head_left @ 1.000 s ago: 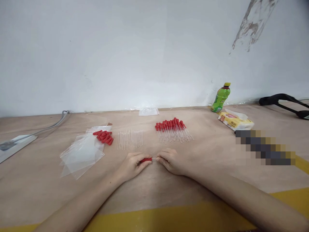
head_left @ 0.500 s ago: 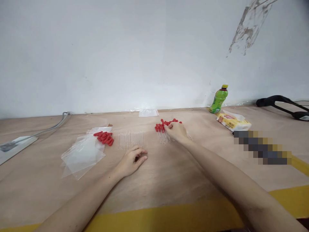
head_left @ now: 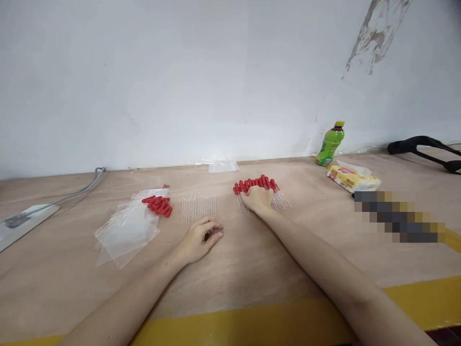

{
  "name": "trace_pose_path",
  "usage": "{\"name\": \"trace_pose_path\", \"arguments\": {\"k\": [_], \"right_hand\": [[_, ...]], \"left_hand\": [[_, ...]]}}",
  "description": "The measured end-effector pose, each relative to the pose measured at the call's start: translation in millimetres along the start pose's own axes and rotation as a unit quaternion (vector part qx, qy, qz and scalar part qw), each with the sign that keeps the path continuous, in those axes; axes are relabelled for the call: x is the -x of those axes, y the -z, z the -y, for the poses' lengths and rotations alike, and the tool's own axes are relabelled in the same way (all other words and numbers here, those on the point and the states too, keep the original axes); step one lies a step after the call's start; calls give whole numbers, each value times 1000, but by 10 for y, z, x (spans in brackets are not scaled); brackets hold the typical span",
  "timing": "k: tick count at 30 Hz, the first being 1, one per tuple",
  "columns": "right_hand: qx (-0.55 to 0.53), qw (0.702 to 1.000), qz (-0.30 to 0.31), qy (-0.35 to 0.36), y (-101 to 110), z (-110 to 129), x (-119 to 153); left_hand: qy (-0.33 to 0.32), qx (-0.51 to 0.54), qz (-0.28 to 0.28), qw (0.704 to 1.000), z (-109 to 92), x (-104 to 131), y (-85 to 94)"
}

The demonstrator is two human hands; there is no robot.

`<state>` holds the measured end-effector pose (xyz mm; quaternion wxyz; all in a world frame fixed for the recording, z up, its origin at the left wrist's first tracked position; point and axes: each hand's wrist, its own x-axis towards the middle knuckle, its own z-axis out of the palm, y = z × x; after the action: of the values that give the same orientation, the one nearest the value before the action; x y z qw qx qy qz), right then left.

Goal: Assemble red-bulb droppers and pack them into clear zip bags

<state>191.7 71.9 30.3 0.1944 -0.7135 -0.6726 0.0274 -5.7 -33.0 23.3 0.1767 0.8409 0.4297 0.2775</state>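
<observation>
My right hand [head_left: 258, 198] lies over the middle of a row of droppers [head_left: 276, 190] with red rubber bulbs and thin clear tubes. Its fingers are curled down round some of them, and the tubes beneath it are hidden. The bulbs point toward the wall, with tubes fanning out on both sides of the hand. My left hand [head_left: 201, 239] rests on the table, loosely curved, thumb apart from the fingers and nothing between them. Just beyond it lies a row of bare clear tubes [head_left: 198, 206]. Loose red bulbs [head_left: 158, 205] sit in a small heap farther left.
Clear zip bags [head_left: 126, 235] are spread under and beside the loose bulbs. Another bag [head_left: 223, 166] lies by the wall. At right stand a green bottle [head_left: 330, 144] and a tissue pack [head_left: 351, 179], with a black frame [head_left: 425, 149] beyond. A cable [head_left: 77, 192] runs at left.
My right hand has shifted from pinching at the near left of the droppers to lying over their middle. More bulbs show in an even arc. My left hand stays put; the view has shifted slightly.
</observation>
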Motion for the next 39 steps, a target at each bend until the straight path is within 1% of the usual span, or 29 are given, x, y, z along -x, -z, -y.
{"name": "trace_pose_path", "arguments": {"k": [2, 4, 7, 9, 11, 13, 14, 15, 17, 19, 20, 21, 22, 24, 26, 29, 31, 33, 35, 36, 37, 39], "right_hand": [[-5, 1000, -8, 20, 12, 24, 26], [-12, 998, -21, 54, 11, 80, 66], [-25, 994, -21, 108, -27, 239, 139], [-31, 992, 2, 122, -74, 380, 182], [-38, 992, 37, 113, -123, 523, 207], [-45, 993, 66, 92, -166, 647, 212], [-49, 993, 73, 83, -183, 696, 209], [-51, 993, 77, 76, -197, 735, 203], [-54, 993, 78, 67, -221, 790, 190], [-62, 993, 79, 54, -239, 821, 179], [-68, 993, 81, 48, -248, 831, 175], [-73, 993, 83, 42, -256, 840, 171], [-79, 993, 84, 36, -263, 848, 168], [-88, 992, 88, 32, -271, 858, 162], [-101, 990, 89, 32, -262, 854, 160], [-127, 988, 80, 47, -196, 784, 177], [-146, 985, 66, 65, -123, 668, 215], [-163, 982, 46, 87, -42, 487, 279], [-185, 975, 23, 118, 28, 253, 362], [-213, 965, 3, 153, 54, 125, 406], [-239, 952, -7, 190, 74, -5, 449], [-264, 931, -12, 252, 93, -248, 527]], "left_hand": [[-2, -3, 0, 1000, 4, 1, 2], [-3, -7, 1, 1000, 5, 2, 3], [-7, -9, 1, 1000, -3, 6, -13], [-13, -9, -1, 1000, -6, 9, -27], [-16, -20, -5, 1000, 7, 11, -18], [-13, -73, -39, 996, 52, 14, 48], [-9, -123, -67, 990, 88, 17, 109], [-2, -184, -102, 978, 134, 22, 188], [26, -319, -159, 934, 246, 46, 383], [80, -403, -203, 889, 370, 86, 582], [116, -428, -213, 871, 429, 110, 666], [149, -443, -211, 859, 484, 133, 734], [174, -451, -199, 852, 533, 154, 784], [207, -454, -171, 850, 606, 184, 834], [221, -452, -151, 851, 645, 196, 840], [228, -455, -134, 850, 660, 195, 834], [229, -453, -126, 852, 655, 191, 846], [227, -450, -128, 854, 635, 182, 869], [217, -449, -151, 854, 580, 162, 878], [206, -440, -167, 858, 536, 147, 868], [189, -420, -180, 869, 480, 129, 842], [138, -348, -191, 908, 337, 91, 736]]}}
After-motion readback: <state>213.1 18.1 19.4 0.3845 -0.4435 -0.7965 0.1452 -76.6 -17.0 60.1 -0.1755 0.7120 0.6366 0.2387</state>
